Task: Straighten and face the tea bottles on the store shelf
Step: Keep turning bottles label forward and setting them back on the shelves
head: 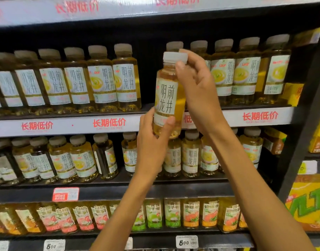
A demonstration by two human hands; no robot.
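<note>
Here, one tea bottle [167, 98] is held up in front of the shelves, off the shelf, level with a gap in the upper row. The left hand [153, 142] grips its base, thumb curled across the lower front of the label and fingers wrapped behind. The right hand [197, 87] holds the upper part, thumb pressed at the neck just under the white cap [175, 57], fingers curled round the far side. The bottle stands nearly upright, leaning slightly to the right at the top, its label with black characters turned toward the camera.

On the upper shelf [68, 125] a row of matching bottles [101, 82] stands left of the gap, and another group [246, 73] stands to the right. The shelf below carries more of the same tea [83, 160], several turned at odd angles so their labels face sideways. The lowest visible shelf holds bottles with pink, green and orange labels [173, 214]. Yellow cartons [311, 201] sit at the far right
</note>
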